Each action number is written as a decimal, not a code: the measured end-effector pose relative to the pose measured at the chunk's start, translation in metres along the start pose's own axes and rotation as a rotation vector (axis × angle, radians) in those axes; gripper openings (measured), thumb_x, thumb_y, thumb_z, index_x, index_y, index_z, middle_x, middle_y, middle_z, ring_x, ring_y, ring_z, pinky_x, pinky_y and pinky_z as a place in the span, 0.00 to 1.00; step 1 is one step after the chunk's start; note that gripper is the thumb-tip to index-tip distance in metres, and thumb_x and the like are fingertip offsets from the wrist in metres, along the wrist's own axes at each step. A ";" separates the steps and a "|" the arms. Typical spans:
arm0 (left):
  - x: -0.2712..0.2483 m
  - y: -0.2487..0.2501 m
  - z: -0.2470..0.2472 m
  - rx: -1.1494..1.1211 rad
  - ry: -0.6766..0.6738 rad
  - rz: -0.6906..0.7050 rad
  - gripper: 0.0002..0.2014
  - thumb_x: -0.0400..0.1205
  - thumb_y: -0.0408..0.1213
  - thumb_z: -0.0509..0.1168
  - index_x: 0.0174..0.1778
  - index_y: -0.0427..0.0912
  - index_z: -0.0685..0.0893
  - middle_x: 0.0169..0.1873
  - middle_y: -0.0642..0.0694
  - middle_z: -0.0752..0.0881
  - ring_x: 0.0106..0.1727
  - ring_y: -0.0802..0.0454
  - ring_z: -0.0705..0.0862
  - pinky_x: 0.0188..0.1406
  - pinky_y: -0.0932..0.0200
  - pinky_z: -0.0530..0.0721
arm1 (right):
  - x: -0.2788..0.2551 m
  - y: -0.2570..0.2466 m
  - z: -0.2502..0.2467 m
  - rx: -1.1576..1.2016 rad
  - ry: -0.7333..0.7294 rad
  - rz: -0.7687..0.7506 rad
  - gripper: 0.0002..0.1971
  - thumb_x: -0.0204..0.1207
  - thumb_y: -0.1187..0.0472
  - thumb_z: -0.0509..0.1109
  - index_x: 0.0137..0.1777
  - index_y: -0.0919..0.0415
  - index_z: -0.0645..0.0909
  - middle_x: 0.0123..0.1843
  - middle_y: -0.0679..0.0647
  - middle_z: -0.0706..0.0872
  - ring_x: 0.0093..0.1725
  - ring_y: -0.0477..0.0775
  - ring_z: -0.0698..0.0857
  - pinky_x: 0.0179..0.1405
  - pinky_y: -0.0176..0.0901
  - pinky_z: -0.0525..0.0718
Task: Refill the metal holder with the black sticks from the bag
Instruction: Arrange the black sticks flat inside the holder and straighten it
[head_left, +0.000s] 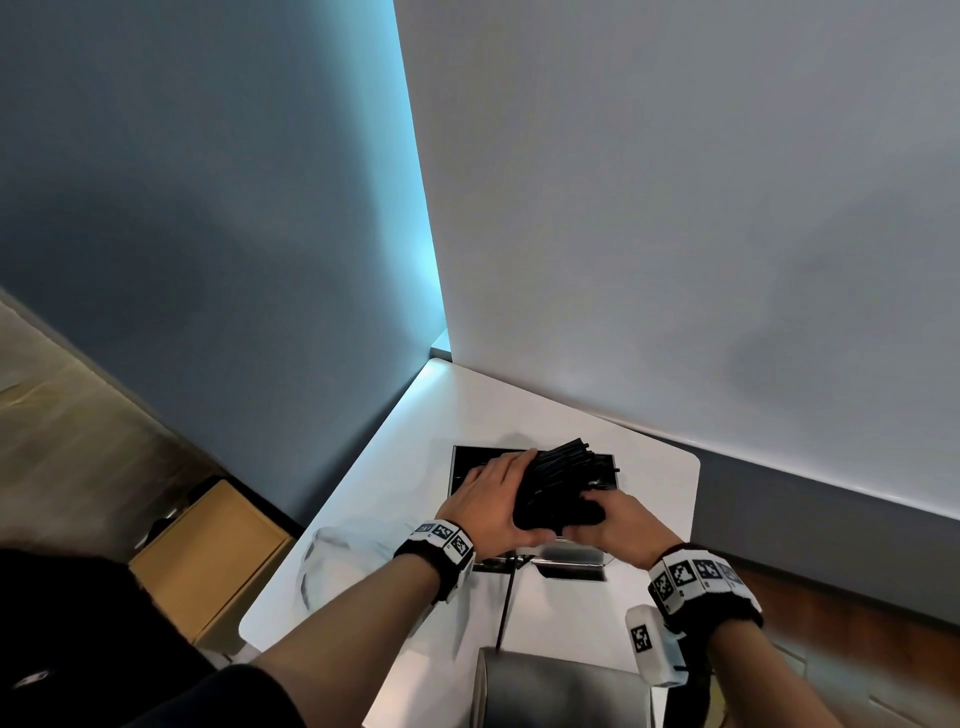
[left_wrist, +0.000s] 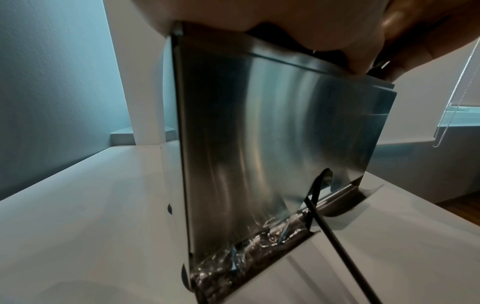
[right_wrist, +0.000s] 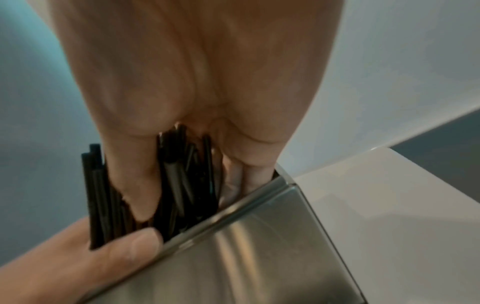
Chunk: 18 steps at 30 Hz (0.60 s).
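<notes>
A thick bundle of black sticks (head_left: 563, 480) lies slanted over the open top of the metal holder (head_left: 462, 470) on the white table. My left hand (head_left: 493, 493) wraps over the bundle's left side, its thumb (right_wrist: 122, 251) at the holder's front rim. At the near end my right hand (head_left: 608, 525) grips the black sticks (right_wrist: 182, 176), thumb and fingers dug in among them. The holder's shiny front wall (left_wrist: 272, 133) fills the left wrist view, and one loose stick (left_wrist: 337, 246) leans out of its bottom slot. The clear bag (head_left: 332, 556) lies crumpled on the left of the table.
Walls close in the small table (head_left: 654, 499) behind and to the left, with a wooden box (head_left: 218, 561) on the floor below. A single stick (head_left: 506, 608) lies on the table in front of the holder. A grey metal piece (head_left: 561, 691) sits at the near edge.
</notes>
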<state>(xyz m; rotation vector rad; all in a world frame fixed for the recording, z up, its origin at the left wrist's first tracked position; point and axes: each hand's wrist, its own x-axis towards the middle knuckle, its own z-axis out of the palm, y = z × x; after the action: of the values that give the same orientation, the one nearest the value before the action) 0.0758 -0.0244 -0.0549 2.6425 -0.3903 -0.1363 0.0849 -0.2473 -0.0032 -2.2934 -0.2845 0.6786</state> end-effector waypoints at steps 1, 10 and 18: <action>0.000 0.001 0.000 0.001 -0.003 0.001 0.56 0.68 0.73 0.69 0.87 0.53 0.52 0.81 0.53 0.66 0.82 0.54 0.65 0.83 0.48 0.65 | 0.001 -0.001 0.003 -0.060 -0.009 -0.003 0.10 0.69 0.54 0.79 0.49 0.47 0.86 0.45 0.45 0.89 0.45 0.43 0.86 0.46 0.31 0.80; 0.000 0.001 0.000 -0.013 -0.012 -0.011 0.56 0.67 0.71 0.71 0.87 0.54 0.52 0.81 0.53 0.66 0.81 0.53 0.65 0.82 0.47 0.66 | 0.003 -0.007 0.012 -0.148 0.067 -0.050 0.09 0.73 0.67 0.74 0.53 0.64 0.88 0.44 0.55 0.89 0.44 0.52 0.85 0.36 0.24 0.73; 0.005 0.001 -0.007 -0.040 -0.039 0.023 0.59 0.66 0.70 0.74 0.88 0.52 0.51 0.81 0.50 0.66 0.81 0.50 0.66 0.82 0.45 0.65 | -0.001 0.001 -0.014 0.208 0.033 0.013 0.13 0.69 0.75 0.71 0.35 0.55 0.87 0.31 0.50 0.87 0.33 0.44 0.86 0.39 0.35 0.84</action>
<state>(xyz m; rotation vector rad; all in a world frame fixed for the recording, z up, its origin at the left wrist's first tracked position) 0.0816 -0.0234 -0.0486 2.5985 -0.4261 -0.1872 0.0916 -0.2568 0.0046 -2.1070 -0.1748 0.6448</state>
